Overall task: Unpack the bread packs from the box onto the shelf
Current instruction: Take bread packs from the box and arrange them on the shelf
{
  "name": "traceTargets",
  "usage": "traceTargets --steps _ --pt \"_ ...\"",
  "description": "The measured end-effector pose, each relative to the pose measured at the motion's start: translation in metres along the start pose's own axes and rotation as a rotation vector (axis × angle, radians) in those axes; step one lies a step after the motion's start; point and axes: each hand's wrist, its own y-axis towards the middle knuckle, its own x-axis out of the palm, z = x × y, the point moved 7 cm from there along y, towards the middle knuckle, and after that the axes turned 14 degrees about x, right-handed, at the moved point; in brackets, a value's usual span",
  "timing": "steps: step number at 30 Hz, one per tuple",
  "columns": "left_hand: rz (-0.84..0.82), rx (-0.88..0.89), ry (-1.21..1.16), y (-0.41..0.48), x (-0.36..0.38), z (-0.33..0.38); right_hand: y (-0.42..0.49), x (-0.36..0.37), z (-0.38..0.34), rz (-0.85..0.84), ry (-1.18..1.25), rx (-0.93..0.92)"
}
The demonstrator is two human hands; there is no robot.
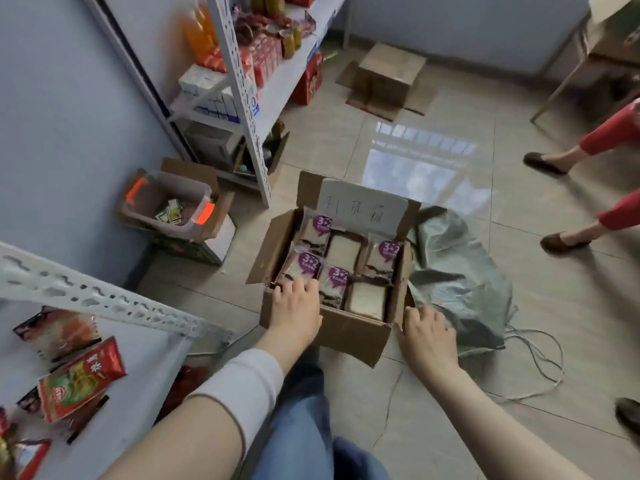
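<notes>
Bread packs (341, 261) fill the open box (349, 337), which sits on the floor (450, 140) in front of the person's knees. Its flaps are folded outward, so the whole top layer is exposed. The packs lie flat and tight against one another in two rows, some showing a purple label and some plain, and none looks to have been lifted out yet.

The left hand (296, 306) reaches over the near left corner, and its fingers (304, 287) lie spread and fairly straight on the nearest pack, touching it without curling round it; this looks like the start of a pick. The right hand (427, 336) is against the near right corner with the thumb at the cardboard edge, probably to steady the box. Its fingers are loosely bent, and I cannot tell whether they pinch the flap.

The shelf (138, 358) lies close at the lower left, already carrying red snack packets (81, 379), so each pack has only a short trip. A grey-green sack (457, 275) is crumpled just beside the box on the right
</notes>
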Motion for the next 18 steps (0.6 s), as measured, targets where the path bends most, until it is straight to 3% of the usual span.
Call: traceTargets --steps 5,9,15,18 --pt "-0.164 -0.008 -0.082 0.095 0.062 -0.031 0.08 0.043 -0.022 -0.158 0.062 0.131" --pt "-0.247 -0.041 -0.18 0.164 0.109 -0.054 0.153 0.075 -0.035 -0.239 0.297 0.277" --pt "-0.219 -0.349 -0.571 0.237 0.19 -0.079 0.251 0.148 -0.056 -0.331 0.61 0.549" --pt "-0.104 -0.447 -0.694 0.247 0.217 -0.08 0.271 0.176 -0.063 -0.34 0.793 0.711"
